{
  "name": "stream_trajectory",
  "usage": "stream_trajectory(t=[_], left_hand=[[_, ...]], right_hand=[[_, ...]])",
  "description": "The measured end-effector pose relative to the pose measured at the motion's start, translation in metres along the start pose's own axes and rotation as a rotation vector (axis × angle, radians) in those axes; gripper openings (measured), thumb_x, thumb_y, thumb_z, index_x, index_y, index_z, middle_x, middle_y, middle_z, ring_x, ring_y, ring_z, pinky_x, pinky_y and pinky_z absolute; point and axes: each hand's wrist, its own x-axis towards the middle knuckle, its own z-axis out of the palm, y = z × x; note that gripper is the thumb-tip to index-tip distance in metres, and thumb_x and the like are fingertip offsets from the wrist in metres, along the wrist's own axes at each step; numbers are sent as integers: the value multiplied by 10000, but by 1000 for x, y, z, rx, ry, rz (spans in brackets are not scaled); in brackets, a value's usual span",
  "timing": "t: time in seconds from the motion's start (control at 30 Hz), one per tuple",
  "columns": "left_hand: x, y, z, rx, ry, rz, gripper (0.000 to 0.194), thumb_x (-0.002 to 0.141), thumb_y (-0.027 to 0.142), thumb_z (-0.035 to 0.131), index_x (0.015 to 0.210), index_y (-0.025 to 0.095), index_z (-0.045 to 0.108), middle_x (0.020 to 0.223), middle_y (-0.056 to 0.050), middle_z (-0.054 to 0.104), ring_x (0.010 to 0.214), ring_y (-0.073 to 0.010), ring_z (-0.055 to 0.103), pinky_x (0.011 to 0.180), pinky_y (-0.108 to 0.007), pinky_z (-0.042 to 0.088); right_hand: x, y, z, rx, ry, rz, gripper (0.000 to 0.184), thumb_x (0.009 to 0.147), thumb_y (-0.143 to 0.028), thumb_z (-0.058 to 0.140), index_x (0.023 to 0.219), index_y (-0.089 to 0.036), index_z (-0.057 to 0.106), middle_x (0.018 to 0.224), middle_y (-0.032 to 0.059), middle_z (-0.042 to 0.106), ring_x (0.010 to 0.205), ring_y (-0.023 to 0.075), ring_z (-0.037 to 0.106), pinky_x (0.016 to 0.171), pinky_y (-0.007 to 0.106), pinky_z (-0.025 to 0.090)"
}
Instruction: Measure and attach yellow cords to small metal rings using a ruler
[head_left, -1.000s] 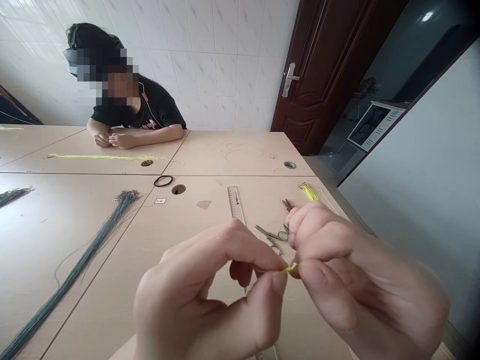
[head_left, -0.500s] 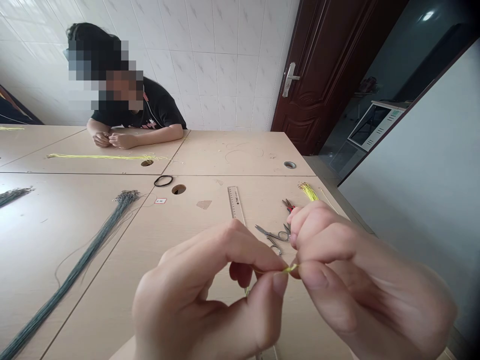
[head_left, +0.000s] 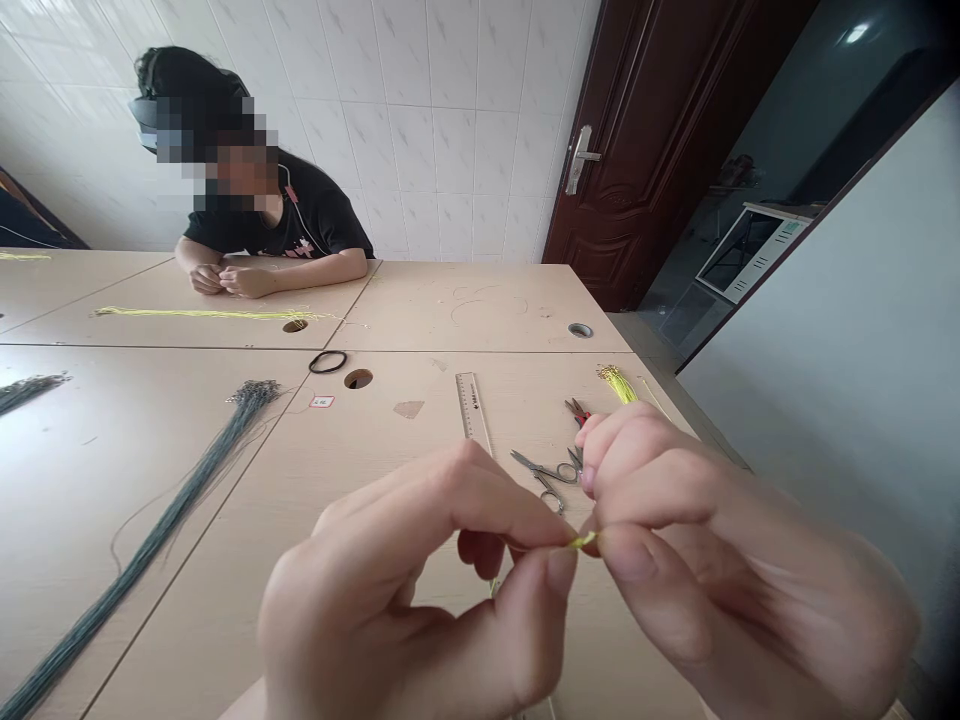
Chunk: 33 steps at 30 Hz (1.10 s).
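Observation:
My left hand and my right hand meet close to the camera, above the near table edge. Thumb and forefinger of each pinch the same thin yellow cord, of which only a short bit shows between the fingertips. A faint strand hangs below the left fingers. Behind the hands lie small silver scissors, a clear ruler, red-handled snips and a bundle of yellow cords.
A long dark green cord bundle lies across the left of the wooden table. A black ring and a cable hole sit mid-table. Another person sits at the far side, with yellow cords. A dark door stands right.
Both hands stay pinched on the yellow cord with only tiny shifts; the pinch point has sunk slightly. The person opposite moved their head a little.

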Motion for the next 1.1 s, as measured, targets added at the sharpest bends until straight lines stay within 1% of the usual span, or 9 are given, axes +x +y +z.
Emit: stream_trajectory(t=[0.33, 0.47, 0.6, 0.73, 0.9, 1.03, 1.1], left_hand=[[-2, 1, -3, 25, -15, -15, 161, 659, 58, 518, 668, 207, 580, 524, 56, 547, 419, -59, 476, 403, -165, 414], [-2, 3, -4, 37, -7, -30, 174, 657, 56, 514, 672, 213, 585, 529, 55, 551, 422, -62, 485, 405, -165, 422], [0, 4, -5, 42, -16, -12, 173, 646, 50, 516, 667, 209, 581, 530, 60, 554, 416, -55, 489, 399, -160, 426], [1, 5, -4, 46, 3, -13, 177, 636, 40, 511, 654, 203, 576, 522, 60, 545, 417, -55, 493, 379, -164, 410], [0, 7, -4, 40, 23, -36, 192, 626, 33, 496, 644, 204, 581, 512, 58, 536, 414, -60, 489, 375, -176, 401], [-1, 8, -4, 33, 21, -38, 200, 627, 27, 486, 640, 202, 582, 504, 54, 531, 410, -62, 486, 374, -176, 402], [0, 8, -4, 23, 22, -34, 199, 627, 26, 488, 635, 201, 583, 501, 52, 532, 405, -62, 484, 368, -175, 398]], right_hand=[[0, -2, -1, -43, -9, -46, 133, 820, -85, 553, 695, -129, 558, 626, 2, 477, 646, 123, 488, 634, 347, 448], [1, -2, -1, -73, -2, -67, 134, 838, -104, 542, 710, -126, 571, 641, 3, 485, 647, 120, 488, 706, 373, 463], [2, -2, -2, -136, -45, -78, 104, 827, -99, 563, 733, -141, 569, 671, -2, 507, 656, 116, 498, 777, 395, 469], [2, -1, -3, -202, -37, -122, 103, 852, -132, 550, 755, -150, 579, 679, -6, 527, 667, 117, 511, 851, 434, 459], [-2, 0, -4, -349, -35, -137, 158, 905, -256, 527, 761, -200, 562, 655, -46, 547, 647, 97, 522, 854, 401, 476], [-1, 0, -5, -372, -63, -135, 138, 906, -254, 529, 782, -201, 562, 678, -41, 573, 681, 104, 542, 877, 403, 464], [-1, -1, -4, -362, -46, -123, 149, 909, -257, 525, 777, -200, 563, 687, -36, 579, 693, 107, 546, 881, 404, 462]])
